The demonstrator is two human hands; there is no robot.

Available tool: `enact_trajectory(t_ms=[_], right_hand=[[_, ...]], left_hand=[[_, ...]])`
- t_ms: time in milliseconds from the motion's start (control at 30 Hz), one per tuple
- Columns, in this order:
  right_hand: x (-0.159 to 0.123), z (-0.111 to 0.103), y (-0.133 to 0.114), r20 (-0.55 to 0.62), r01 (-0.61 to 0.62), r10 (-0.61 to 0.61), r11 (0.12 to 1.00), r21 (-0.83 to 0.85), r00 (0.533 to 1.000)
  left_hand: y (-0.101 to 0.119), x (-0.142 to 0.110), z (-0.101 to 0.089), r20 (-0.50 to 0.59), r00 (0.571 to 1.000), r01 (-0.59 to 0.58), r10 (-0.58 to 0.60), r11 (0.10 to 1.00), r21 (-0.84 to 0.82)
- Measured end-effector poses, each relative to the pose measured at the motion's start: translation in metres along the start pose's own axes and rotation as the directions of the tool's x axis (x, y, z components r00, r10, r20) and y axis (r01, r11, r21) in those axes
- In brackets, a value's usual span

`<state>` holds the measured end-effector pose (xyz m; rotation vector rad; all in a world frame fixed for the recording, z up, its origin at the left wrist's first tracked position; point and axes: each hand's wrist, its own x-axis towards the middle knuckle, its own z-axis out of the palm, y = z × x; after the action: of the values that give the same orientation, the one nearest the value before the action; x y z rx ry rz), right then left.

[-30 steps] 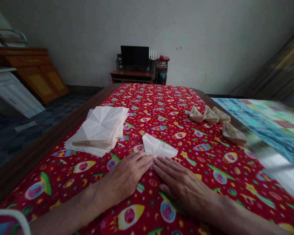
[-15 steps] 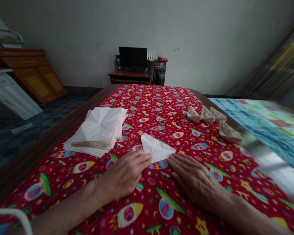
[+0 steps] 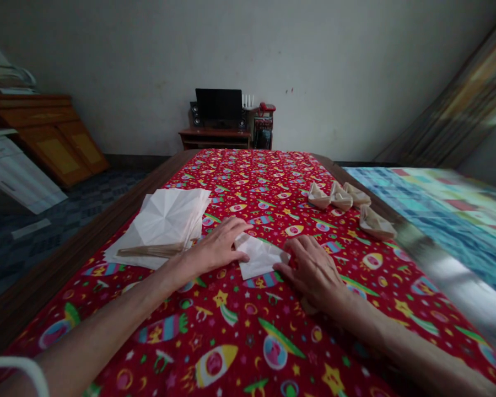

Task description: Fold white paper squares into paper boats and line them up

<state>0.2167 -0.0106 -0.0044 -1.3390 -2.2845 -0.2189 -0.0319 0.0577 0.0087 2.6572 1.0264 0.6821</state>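
A small white folded paper (image 3: 259, 257) lies on the red patterned tablecloth (image 3: 248, 336). My left hand (image 3: 213, 247) rests on the paper's upper left corner, fingers stretched out and pressing it flat. At the paper's right edge my right hand (image 3: 314, 268) lies with its fingers bent and their tips on the paper. Neither hand lifts the paper off the cloth.
A stack of creased white sheets (image 3: 164, 222) sits to the left of my hands. Several folded tan paper boats (image 3: 342, 199) stand at the right edge of the table. Beyond are a small desk with a monitor (image 3: 219, 105), wooden cabinets (image 3: 53, 135) and a patterned mat (image 3: 446, 209).
Both hands have moved forward onto the paper. The left hand slid up to its far left corner, the right hand came to its right edge, and the paper now lies flatter.
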Motion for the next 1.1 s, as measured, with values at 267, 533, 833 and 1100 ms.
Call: enact_trajectory(t_ms=[267,533,833,1100], right_hand=[[-0.006,-0.001,0.003,0.018,0.001,-0.003,0.995,0.104,1.000],[-0.002,0.001,0.000,0.062,-0.057,0.046,0.980,0.191,0.997],[0.002,0.011,-0.003,0.009,-0.084,0.084,0.972,0.221,0.996],[0.013,0.010,-0.004,0.197,-0.243,0.205,0.951,0.192,0.959]], left_hand=[[-0.009,0.011,-0.005,0.146,0.989,0.039,-0.032,0.998,-0.044],[-0.001,0.018,-0.012,0.177,0.983,0.045,-0.050,0.998,0.034],[-0.001,0.025,-0.011,0.254,0.947,0.219,-0.197,0.974,-0.062],[0.000,0.031,-0.010,0.254,0.941,0.258,-0.222,0.959,-0.120]])
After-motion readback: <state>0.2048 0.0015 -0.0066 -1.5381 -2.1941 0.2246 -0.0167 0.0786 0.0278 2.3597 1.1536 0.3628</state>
